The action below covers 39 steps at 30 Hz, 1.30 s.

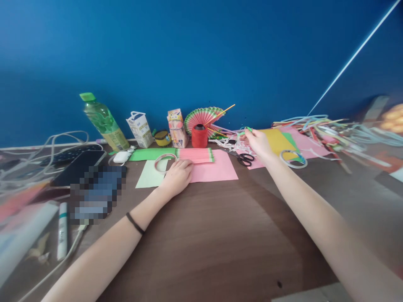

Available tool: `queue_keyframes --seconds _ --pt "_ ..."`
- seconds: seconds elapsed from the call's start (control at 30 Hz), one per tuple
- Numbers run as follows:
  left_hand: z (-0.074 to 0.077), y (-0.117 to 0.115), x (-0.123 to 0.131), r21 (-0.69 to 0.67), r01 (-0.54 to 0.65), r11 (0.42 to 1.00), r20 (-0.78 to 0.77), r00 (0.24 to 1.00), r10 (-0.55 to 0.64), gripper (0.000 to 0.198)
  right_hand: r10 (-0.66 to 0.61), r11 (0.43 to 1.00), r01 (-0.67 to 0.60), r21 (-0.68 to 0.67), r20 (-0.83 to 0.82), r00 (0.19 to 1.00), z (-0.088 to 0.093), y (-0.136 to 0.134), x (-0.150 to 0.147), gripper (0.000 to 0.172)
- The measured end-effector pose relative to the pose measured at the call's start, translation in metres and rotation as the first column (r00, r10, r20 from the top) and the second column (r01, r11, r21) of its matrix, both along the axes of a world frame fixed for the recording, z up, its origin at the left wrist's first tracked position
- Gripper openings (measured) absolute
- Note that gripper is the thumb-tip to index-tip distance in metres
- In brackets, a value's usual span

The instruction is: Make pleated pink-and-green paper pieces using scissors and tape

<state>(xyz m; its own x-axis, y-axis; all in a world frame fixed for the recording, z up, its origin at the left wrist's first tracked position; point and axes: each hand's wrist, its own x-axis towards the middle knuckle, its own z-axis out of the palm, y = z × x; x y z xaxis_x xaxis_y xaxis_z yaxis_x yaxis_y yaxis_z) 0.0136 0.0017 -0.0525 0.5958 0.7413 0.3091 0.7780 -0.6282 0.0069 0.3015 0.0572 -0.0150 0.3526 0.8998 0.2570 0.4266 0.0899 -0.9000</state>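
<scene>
Left fingers palm-down on paper

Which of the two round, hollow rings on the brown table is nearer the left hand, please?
The pale, reddish-edged ring beside the left hand; the white-and-blue ring lies farther right, past the black scissors.

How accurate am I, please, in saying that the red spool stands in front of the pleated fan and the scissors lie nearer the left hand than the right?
One part is wrong: in the head view, the scissors lie nearer the right hand than the left hand; the rest is correct.
</scene>
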Motion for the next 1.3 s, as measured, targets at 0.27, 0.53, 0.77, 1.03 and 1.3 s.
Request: queue_keyframes --seconds 0.27,0.53,0.77,1.03,1.3 --pt "0.030 -0.006 0.007 -0.086 -0.044 0.995 0.450 0.890 0.079 0.037 0.116 0.993 -0.108 0.050 -0.212 0.970 -0.006 0.005 -0.002 0.032" --pt "0.062 -0.006 -0.006 0.152 -0.358 0.921 0.731 0.668 0.139 0.045 0.563 0.801 -0.595 0.066 -0.423 0.710 -0.014 0.001 -0.021 0.028" --pt "0.055 0.000 -0.014 0.245 -0.418 0.875 0.258 0.898 0.357 0.038 0.757 0.576 -0.817 -0.032 -0.357 0.548 -0.014 -0.013 -0.035 0.025" --pt "0.026 0.005 -0.021 0.066 -0.386 0.920 -0.166 0.905 0.392 0.031 0.855 0.412 -0.859 -0.303 -0.199 0.480 -0.007 -0.019 -0.032 0.024" --pt "0.032 0.004 -0.029 0.067 -0.506 0.860 -0.178 0.842 0.509 0.039 0.899 0.297 -0.866 -0.403 -0.187 0.396 -0.001 -0.022 -0.029 0.028"
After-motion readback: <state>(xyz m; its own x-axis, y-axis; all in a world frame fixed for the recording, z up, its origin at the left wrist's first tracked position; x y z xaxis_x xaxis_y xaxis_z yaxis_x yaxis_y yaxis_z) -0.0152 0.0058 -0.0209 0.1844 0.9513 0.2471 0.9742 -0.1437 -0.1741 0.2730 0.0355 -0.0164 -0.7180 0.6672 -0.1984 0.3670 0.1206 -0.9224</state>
